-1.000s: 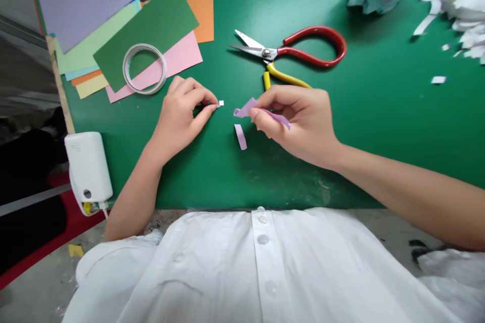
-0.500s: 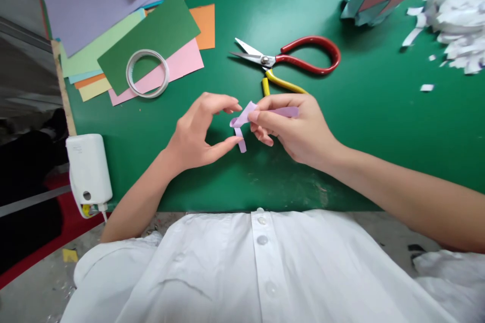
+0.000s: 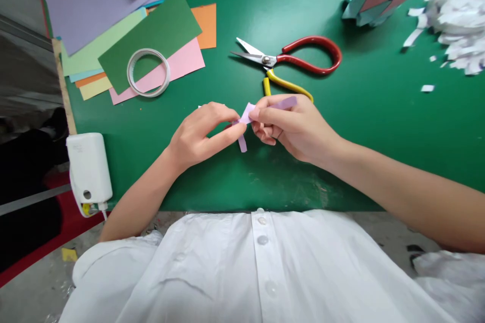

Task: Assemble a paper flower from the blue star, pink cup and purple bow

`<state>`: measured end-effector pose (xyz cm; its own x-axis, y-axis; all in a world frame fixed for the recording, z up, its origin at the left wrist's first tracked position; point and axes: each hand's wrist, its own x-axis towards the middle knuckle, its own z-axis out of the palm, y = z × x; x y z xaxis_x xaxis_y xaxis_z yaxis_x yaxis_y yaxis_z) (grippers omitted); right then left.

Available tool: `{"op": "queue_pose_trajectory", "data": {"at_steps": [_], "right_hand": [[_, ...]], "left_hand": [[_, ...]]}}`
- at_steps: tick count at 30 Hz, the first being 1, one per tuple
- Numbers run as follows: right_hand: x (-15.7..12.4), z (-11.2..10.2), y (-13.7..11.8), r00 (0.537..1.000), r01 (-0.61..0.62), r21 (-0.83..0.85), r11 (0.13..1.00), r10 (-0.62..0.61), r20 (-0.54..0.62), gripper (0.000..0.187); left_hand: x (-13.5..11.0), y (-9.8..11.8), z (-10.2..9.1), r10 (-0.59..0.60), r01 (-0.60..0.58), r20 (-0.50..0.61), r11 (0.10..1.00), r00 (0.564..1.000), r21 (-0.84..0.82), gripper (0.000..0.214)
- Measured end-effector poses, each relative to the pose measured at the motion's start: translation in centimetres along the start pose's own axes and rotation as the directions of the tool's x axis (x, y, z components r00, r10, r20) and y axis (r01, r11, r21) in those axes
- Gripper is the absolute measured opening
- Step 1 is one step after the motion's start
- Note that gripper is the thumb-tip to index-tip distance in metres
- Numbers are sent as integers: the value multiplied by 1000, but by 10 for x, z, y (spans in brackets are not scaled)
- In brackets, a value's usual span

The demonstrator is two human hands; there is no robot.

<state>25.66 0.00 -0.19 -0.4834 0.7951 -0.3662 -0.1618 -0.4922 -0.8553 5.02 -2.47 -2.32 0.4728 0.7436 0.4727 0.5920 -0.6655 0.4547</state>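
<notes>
Pinching a lilac paper strip [image 3: 249, 112] w/ both hands, just below the scissors [image 3: 291, 58] on the green desk [image 3: 379, 126]. My right hand [image 3: 295, 123] has its grip closed on the strip, thumb on top, the far end of the strip sticking out past my fingers toward the yellow-handled tool [image 3: 286, 86] that lies touching the scissors. My left hand [image 3: 200, 133] is closed on the strip's near end too, thumb pressed under it and forefinger curled over. A 2nd short lilac piece [image 3: 242, 143] lies on the desk directly under the strip, below the scissors. Left of the scissors: a tape roll [image 3: 148, 72] resting on a pile of coloured paper sheets [image 3: 113, 15]. Right of the scissors, well apart: a heap of white paper scraps [image 3: 458, 15]. Far left & below the scissors, at the desk edge, a white device [image 3: 88, 166].
</notes>
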Motion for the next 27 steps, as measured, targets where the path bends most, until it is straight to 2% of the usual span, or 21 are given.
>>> {"op": "queue_pose_trajectory", "data": {"at_steps": [5,8,12,15,19,24,27], "right_hand": [[1,-1,1,999,-6,22,1000,6,34,32],[1,-1,1,998,-10,42,999,7,58,40],[-4,0,1,992,129,-23,991,-129,15,45],[-8,1,0,953,284,-189,940,-299,-53,42],[-10,1,3,859,435,-423,795,-507,-69,27],[-6,-5,11,714,582,-604,545,-698,58,9],[-6,-6,11,713,571,-655,495,-695,96,13]], "left_hand": [[-1,-8,1,222,-221,-67,975,973,16,12],[1,-4,0,235,-234,-124,972,964,24,19],[7,6,0,36,-40,-231,999,972,-15,13],[10,10,1,-147,110,-264,983,953,-148,9],[10,13,4,-350,235,-238,884,906,-405,7],[10,16,5,-473,325,-132,757,871,-566,8],[11,18,5,-486,333,-96,716,868,-613,6]]}}
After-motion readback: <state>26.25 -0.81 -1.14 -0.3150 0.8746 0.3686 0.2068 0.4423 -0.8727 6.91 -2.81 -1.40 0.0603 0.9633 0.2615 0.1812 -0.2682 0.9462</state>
